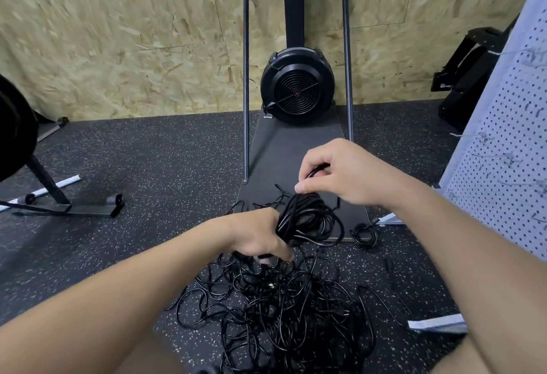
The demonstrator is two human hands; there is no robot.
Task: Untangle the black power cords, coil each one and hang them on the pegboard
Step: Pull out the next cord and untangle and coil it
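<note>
No legible text, brand, number or sign anywhere. A small pale label on the black equipment (461, 68) by the wall is too blurred to read.

My left hand (260, 236) covers the part of the coil (307, 219) it grips, and my right hand (340, 178) hides the cord end it pinches. In the tangle (281, 308) I cannot tell one cord from another. The pegboard (509, 148) runs off the right edge, its hooks blurred.
</note>
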